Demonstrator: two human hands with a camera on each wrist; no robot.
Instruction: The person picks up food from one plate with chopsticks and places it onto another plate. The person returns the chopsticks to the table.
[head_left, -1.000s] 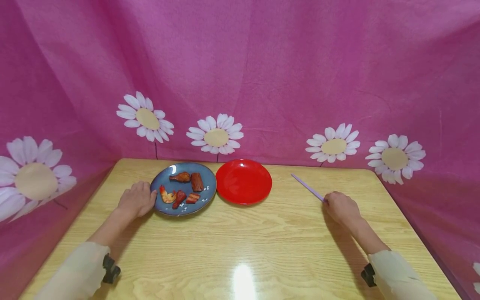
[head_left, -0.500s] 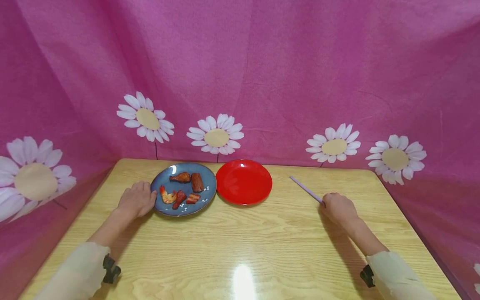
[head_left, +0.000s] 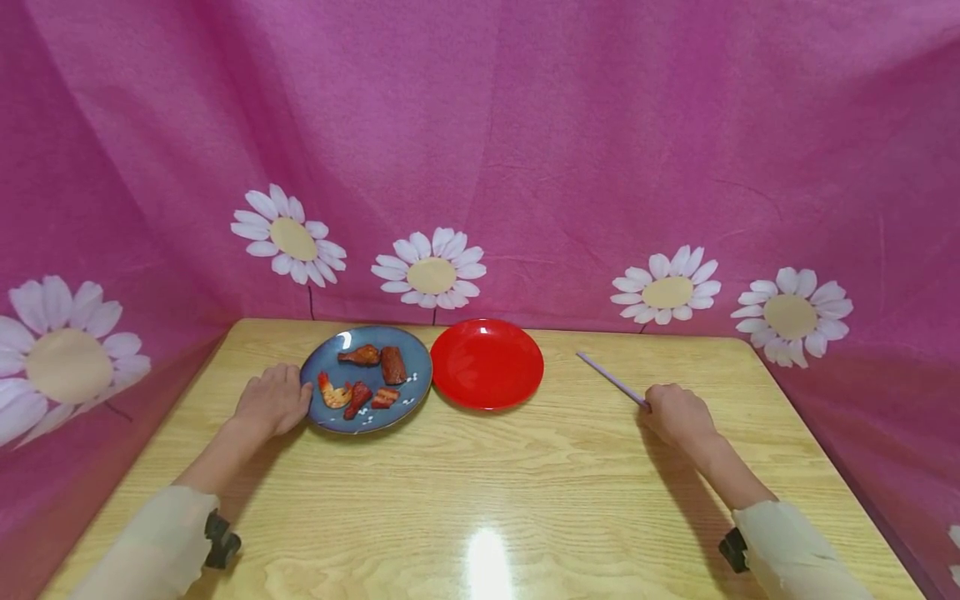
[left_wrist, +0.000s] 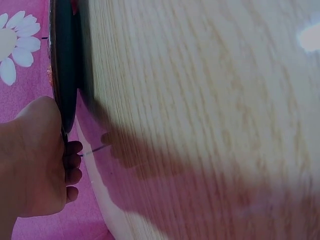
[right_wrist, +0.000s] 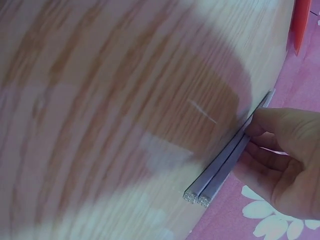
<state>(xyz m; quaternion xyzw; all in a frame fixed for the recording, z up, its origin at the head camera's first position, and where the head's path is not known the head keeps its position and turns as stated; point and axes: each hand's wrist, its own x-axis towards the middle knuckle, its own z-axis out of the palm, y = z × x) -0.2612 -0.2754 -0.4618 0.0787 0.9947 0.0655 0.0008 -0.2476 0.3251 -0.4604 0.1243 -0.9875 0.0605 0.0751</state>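
My left hand grips the left rim of a blue plate, thumb on top and fingertips below in the left wrist view. Food pieces lie on this plate: a drumstick, a brown meat chunk, a shrimp, a small red drumstick-like piece and a striped meat piece. At the right, my right hand pinches a pair of purple chopsticks between thumb and fingers. Their two glittery ends show in the right wrist view, with the chopsticks side by side.
A red plate stands right beside the blue one, with nothing on it. Both are near the back edge of the wooden table. A pink curtain with daisies hangs behind and at both sides.
My right hand has shifted slightly left with the chopsticks, then stayed nearly still. The left hand keeps its hold on the blue plate, and the food has not moved.
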